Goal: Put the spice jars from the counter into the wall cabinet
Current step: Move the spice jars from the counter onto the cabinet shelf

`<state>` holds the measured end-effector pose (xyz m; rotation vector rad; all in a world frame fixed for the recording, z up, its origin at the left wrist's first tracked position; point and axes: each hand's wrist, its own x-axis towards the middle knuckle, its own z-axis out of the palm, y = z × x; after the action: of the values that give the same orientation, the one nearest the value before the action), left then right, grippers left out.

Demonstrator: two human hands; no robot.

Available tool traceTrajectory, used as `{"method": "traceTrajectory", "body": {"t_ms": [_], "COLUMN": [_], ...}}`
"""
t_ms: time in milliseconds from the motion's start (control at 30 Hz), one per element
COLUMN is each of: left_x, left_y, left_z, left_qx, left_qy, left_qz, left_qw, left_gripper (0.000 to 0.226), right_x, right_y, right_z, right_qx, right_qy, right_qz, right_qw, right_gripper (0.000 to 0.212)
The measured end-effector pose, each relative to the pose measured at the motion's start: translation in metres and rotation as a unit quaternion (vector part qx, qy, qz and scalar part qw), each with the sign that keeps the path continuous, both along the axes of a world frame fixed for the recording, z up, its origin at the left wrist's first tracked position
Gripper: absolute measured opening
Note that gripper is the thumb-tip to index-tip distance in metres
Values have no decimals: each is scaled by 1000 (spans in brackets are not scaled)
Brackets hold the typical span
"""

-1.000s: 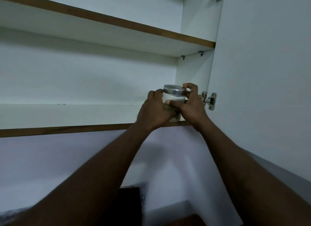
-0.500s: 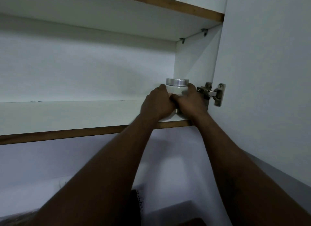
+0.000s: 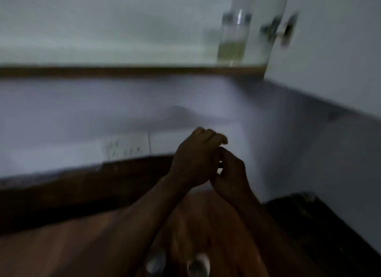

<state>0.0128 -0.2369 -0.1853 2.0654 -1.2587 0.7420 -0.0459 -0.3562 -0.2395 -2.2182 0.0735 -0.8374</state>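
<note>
Head view. Spice jar (image 3: pixel 233 39): blurred, upright at the right end of the cabinet shelf (image 3: pixel 123 70), near its front edge, just beside the door hinge (image 3: pixel 282 31). Your left hand (image 3: pixel 198 157) and right hand (image 3: pixel 231 173): touching each other above the bench (image 3: pixel 61 245), fingers loosely curled, holding nothing.

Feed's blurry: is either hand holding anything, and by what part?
Nothing, as far as the blur shows. The left hand and right hand touch each other, loosely curled; the spice jar stands free on the cabinet shelf.
</note>
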Motion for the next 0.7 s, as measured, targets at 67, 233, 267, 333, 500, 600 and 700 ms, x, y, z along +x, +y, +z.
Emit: {"method": "traceTrajectory", "body": {"t_ms": [67,233,267,333,500,600,700], "left_x": [-32,-110,-123,-144,-168,-171,-161], "left_y": [33,112,121,133,128,125,128], "left_z": [-77,-239,-262,-292,-324,-326,-312], "left_qx": [123,367,389,436,488,458,401], "left_qy": [157,325,337,339,273,265,306], "left_qz": [21,40,25,16,58,60,41], "left_qw": [980,871,857,834,827,846,862], "left_gripper": [27,40,47,75,91,83,93], "right_x": [-33,-144,-160,-179,-188,-184,-172], "right_y": [20,64,71,85,107,111,98], "right_z": [-73,-206,-222,-245,-268,-274,-249], "right_qx": [-7,-41,-48,-68,-106,-120,-63], "right_qy": [237,436,460,476,501,491,468], "right_qz": [35,55,72,98,81,88,62], "right_qw": [971,897,884,871,855,858,879], "right_gripper": [34,78,88,101,82,71,73]}}
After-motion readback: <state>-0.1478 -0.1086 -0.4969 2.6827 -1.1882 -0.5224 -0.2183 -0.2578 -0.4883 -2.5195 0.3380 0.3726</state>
